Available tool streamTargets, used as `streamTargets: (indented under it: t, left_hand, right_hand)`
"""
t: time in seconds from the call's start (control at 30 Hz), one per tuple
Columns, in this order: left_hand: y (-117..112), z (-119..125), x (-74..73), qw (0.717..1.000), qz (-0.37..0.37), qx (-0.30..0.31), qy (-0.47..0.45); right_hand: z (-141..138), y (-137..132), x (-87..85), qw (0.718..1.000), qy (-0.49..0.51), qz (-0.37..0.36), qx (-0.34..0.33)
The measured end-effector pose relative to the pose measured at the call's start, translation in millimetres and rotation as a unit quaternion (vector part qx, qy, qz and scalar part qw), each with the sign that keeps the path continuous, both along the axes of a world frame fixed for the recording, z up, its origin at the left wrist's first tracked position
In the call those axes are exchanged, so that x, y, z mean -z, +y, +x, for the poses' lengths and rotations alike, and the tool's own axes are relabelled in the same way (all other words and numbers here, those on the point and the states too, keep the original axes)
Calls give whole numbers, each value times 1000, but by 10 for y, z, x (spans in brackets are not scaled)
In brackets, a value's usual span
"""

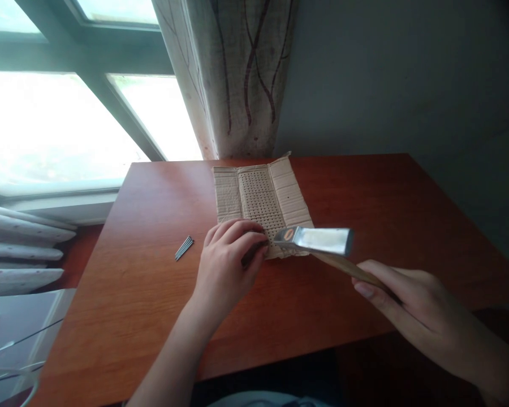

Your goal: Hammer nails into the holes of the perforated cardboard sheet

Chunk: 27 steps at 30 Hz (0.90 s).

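Observation:
A hammer [318, 239] with a flat, shiny metal head and a wooden handle is in my right hand [411, 294], fingers wrapped round the handle. Its head hangs over the near right part of a creased cardboard sheet [294, 198], whose middle panel has rows of small holes. At the sheet's near edge is my left hand [233, 251], thumb and fingers curled together close to the hammer head. Whatever those fingertips pinch, if anything, is hidden. Several nails [184, 248] lie in a small bunch on the table, left of my left hand.
The brown wooden table [365, 198] stands against a grey wall [385, 73]. Behind it hangs a patterned curtain [246, 73] beside a bright window [55, 124]. Cables [21, 342] run low at the left, past the table's edge.

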State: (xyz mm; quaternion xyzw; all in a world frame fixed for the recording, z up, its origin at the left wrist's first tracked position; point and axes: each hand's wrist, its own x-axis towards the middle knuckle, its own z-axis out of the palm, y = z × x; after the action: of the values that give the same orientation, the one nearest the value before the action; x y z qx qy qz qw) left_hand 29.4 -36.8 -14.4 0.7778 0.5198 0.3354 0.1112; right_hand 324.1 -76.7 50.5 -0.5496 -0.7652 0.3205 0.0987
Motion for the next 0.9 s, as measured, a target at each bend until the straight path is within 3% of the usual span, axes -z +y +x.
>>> streamTargets:
  t: [0.9]
  left_hand:
    - [17,-3,4,1000,-16,4,-19]
  right_hand:
    - [-48,14,18,999,-17,-30,5]
